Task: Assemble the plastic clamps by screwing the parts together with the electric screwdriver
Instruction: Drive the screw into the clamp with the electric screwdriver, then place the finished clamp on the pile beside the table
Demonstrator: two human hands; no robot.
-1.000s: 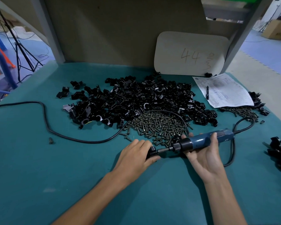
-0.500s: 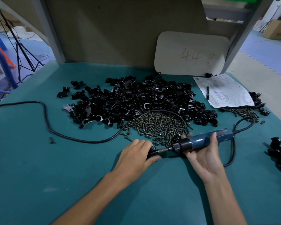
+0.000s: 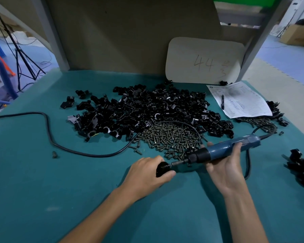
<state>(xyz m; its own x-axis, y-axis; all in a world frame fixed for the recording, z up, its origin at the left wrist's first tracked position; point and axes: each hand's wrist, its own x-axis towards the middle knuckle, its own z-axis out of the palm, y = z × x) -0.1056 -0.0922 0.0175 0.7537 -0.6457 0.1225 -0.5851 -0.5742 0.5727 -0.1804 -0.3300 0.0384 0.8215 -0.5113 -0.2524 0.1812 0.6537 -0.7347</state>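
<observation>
Seemingly little changes over the last second: both hands and the tool hold one pose, which suggests a screw is being driven home and this clamp is near done.

Left to right, all places taken from the screw pile [image 3: 170, 137] on the green table [image 3: 42, 190]:
- A black cord [image 3: 49, 134] loops well to its left.
- A heap of loose black clamp parts [image 3: 140, 109] lies behind it and touches its far edge.
- The left hand [image 3: 146, 174], in front of the pile, grips a black clamp [image 3: 161, 170], with fingers and thumb curled round it.
- The blue electric screwdriver [image 3: 225, 149] lies nearly level, in front of the pile and to the right. Its bit [image 3: 179, 163] meets the clamp's face.
- The right hand [image 3: 223, 167] wraps the screwdriver's barrel from below.
- A printed sheet [image 3: 244, 102] with a pen [image 3: 222, 101] lies behind and to the right.
- A small group of black clamps [image 3: 302, 169], probably finished, sits far right.

The large heap suggests that most of the task is still to do.
</observation>
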